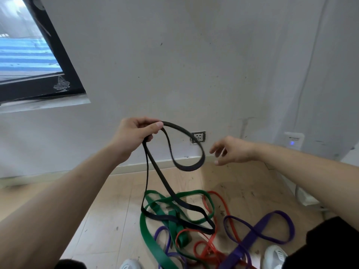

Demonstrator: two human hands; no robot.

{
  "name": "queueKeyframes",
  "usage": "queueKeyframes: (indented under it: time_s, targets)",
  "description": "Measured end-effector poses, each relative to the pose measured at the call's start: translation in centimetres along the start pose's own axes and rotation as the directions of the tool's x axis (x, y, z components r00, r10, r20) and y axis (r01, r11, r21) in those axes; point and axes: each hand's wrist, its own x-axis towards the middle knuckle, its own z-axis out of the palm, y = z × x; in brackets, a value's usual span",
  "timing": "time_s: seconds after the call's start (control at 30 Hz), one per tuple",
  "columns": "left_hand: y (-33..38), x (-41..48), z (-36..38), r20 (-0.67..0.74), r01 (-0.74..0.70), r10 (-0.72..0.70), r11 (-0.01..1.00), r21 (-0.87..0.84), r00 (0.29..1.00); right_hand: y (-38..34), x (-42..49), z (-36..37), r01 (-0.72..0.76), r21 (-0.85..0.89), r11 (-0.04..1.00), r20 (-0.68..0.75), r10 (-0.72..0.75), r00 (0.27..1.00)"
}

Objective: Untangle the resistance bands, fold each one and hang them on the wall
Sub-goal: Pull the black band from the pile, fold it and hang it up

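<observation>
The black band [175,152] is being pinched in the left grip [136,133], a loop hanging just to its right and the rest trailing below onto the green band [153,237], red band [223,202] and purple band [258,232] on the floor [108,210]. The right grip [231,150] is being held apart, near the loop, touching nothing.

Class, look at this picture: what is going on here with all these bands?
A person is pulling a black resistance band up out of a tangled pile on the wooden floor. The left hand grips its top loop, while the right hand reaches in, open, not touching it. The green band, red band and purple band lie knotted together below. Nothing hangs on the wall yet.
</observation>
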Motion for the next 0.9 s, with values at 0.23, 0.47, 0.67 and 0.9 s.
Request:
queueKeyframes:
  time_s: [0.23, 0.47, 0.67, 0.9]
  targets:
    - [1.3, -0.8, 2.3, 0.201, -0.097, 0.074, 0.990, 0.104, 0.977, -5.4, -0.1, 0.4, 0.255, 0.332, 0.908, -0.233, -0.183, 0.955]
    - [2.0, -1.1, 3.0, 0.299, -0.195, 0.167, 0.978, 0.067, 0.939, -8.5, -0.6, -0.1, 0.359, 0.324, 0.875, -0.251, -0.286, 0.925]
    - [1.6, -1.0, 4.2, 0.339, -0.204, 0.154, 0.972, 0.117, 0.928, -8.1, -2.3, -3.2, 0.366, 0.279, 0.888, -0.295, -0.283, 0.912]
    - [0.0, -1.0, 6.5, 0.354, -0.161, 0.109, 0.979, 0.121, 0.929, -7.7, -3.3, -5.2, 0.474, 0.360, 0.804, -0.504, -0.260, 0.823]
